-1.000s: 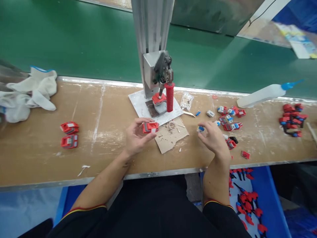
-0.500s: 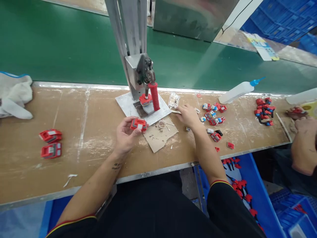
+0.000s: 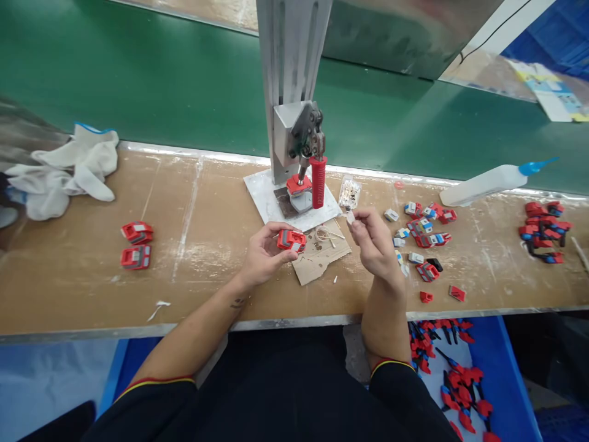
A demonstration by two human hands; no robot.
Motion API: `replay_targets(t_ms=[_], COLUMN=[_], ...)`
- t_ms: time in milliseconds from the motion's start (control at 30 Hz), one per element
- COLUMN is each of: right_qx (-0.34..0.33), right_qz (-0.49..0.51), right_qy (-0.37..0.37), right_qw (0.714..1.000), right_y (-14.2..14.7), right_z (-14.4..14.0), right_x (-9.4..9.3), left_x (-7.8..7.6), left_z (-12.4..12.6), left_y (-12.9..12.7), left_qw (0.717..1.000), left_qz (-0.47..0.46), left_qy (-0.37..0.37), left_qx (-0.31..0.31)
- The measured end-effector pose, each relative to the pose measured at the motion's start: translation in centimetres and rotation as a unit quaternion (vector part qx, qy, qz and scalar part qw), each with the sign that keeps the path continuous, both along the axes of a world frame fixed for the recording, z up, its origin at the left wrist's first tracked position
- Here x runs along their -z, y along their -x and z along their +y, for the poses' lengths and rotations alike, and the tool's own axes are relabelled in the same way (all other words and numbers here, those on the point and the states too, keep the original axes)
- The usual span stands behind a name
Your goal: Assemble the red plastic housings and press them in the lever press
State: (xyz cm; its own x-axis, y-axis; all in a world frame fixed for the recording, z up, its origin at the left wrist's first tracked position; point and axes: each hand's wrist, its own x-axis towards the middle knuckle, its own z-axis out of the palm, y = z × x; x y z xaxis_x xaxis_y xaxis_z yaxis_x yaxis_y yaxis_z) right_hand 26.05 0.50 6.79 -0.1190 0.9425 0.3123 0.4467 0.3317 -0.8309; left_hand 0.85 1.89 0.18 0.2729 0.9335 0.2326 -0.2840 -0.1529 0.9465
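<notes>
The left hand (image 3: 263,255) holds a red part (image 3: 291,239) just above the bench (image 3: 202,245), in front of the press (image 3: 304,178). The part sits at the fingertips: the thumb lies along its near side and the other fingers curl over its top and far side, so the grip is closed on it. The part is a small, blocky red plastic housing with a grey or white patch on its face; finer detail is too small to tell.

The right hand (image 3: 375,242) is raised just to the right of the left one, over the edge of a cardboard scrap (image 3: 317,261). Its thumb and forefinger are pinched narrowly on a tiny pale piece (image 3: 350,217) at their tips; the rest of the fingers are loosely bent. The piece looks whitish, and its shape cannot be made out.

The two hands are near each other but apart, the red part pointing toward the pinched piece. Right of the right hand lie scattered red, blue and white bits (image 3: 426,224), and two more red housings (image 3: 136,244) rest well to the left.
</notes>
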Motion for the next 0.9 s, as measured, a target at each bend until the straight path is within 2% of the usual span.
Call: replay_targets(t_ms=[133,267,333,533,733,900], right_qx=[-0.066,-0.15,-0.17,-0.186,-0.179,-0.163], right_qz=[0.01,0.001,-0.007,-0.034,-0.069,-0.131], right_qy=[0.0,0.007,0.014,0.063,0.068,0.098], right_qw=[0.998,0.989,0.985,0.98,0.979,0.973], right_y=[1.5,2.1,2.5,3.5,4.0,4.6], right_z=[-0.3,-0.4,-0.5,-0.7,-0.9,-1.2], right_x=[0.6,0.1,-0.2,-0.1,-0.1,-0.2], left_x=[-0.1,0.0,0.0,-0.3,-0.6,-0.3], left_z=[0.0,0.1,0.0,-0.3,-0.4,-0.3], left_y=[0.0,0.1,0.2,0.2,0.2,0.2], left_qw=[1.0,1.0,1.0,0.996,0.989,0.98], left_qz=[-0.002,-0.015,-0.02,-0.022,0.022,0.056], left_qy=[0.004,-0.004,-0.011,-0.085,-0.142,-0.19], left_qx=[-0.006,-0.003,0.008,0.03,0.043,0.026])
